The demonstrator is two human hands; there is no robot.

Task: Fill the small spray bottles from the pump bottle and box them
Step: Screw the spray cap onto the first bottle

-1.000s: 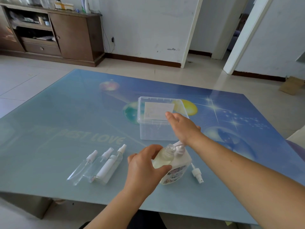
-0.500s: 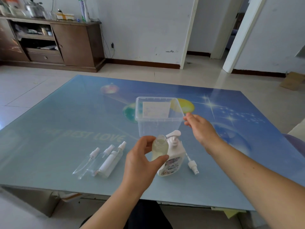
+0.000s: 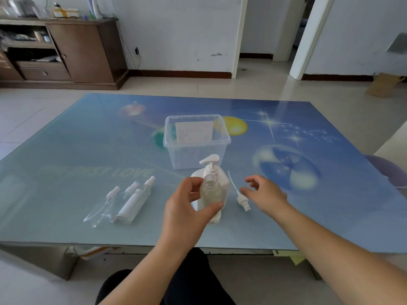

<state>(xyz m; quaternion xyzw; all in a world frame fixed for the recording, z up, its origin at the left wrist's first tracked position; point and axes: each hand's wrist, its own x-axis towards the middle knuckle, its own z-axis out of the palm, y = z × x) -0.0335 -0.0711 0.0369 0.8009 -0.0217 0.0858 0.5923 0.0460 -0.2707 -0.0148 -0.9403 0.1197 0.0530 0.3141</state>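
head view: three capped spray bottles, one box

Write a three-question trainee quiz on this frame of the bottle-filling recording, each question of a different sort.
1. True or false: the small bottle in the left hand has its spray cap on.
2. What lies on the table under the right hand's fingertips?
3. How many capped spray bottles lie at left? A two, B three, C five.

Key: 1 false, its neck is open. 2 the loose spray cap with its tube. 3 B.
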